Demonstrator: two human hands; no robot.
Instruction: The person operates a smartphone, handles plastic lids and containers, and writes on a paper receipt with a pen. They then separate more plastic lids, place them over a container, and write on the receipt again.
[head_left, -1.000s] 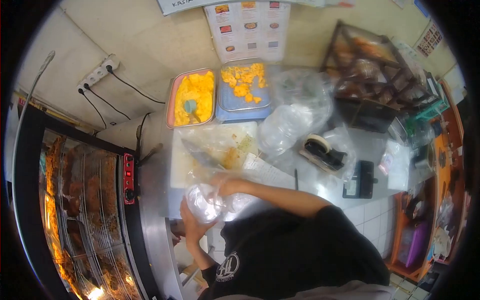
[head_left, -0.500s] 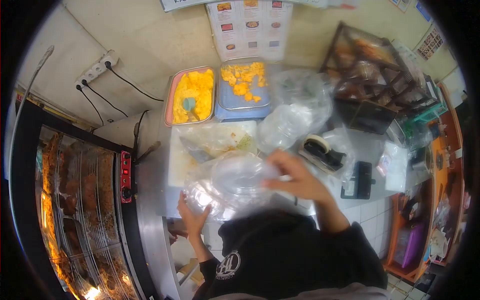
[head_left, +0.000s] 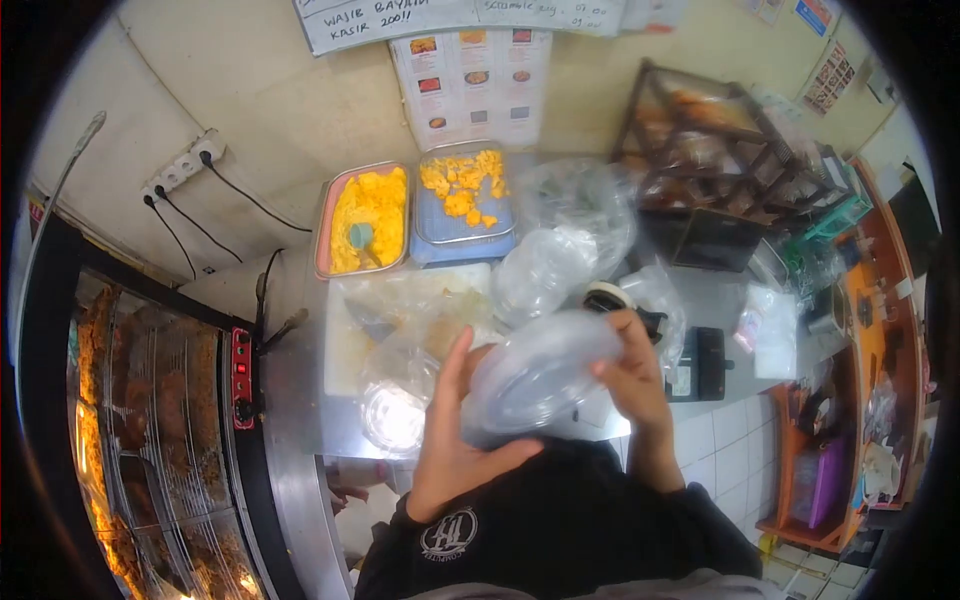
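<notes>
A round clear plastic bowl (head_left: 540, 375), slightly blurred, is tilted above the counter's front edge. My right hand (head_left: 635, 385) grips its right rim, thumb on the near side and fingers behind. At the bowl's left side is my left hand (head_left: 450, 440), open, with thumb and fingers spread wide around that edge. Just beyond lies a crumpled clear plastic bag (head_left: 400, 400) with shiny round plastic showing in it, overlapping a white cutting board (head_left: 350, 300). Behind the held bowl, more round clear plastic pieces (head_left: 545, 270) rest in another bag.
Two trays of yellow scrambled egg stand at the back: a full one (head_left: 368, 215) with a scoop, and a sparser one (head_left: 465, 195). A tape dispenser (head_left: 610, 297) and black phone case (head_left: 705, 360) lie to the right. A lit glass food warmer (head_left: 160, 420) stands left.
The bowl has moved right and towards me, away from the bag, and is now tilted. My left hand has left the bag's edge and come up beside the bowl.
</notes>
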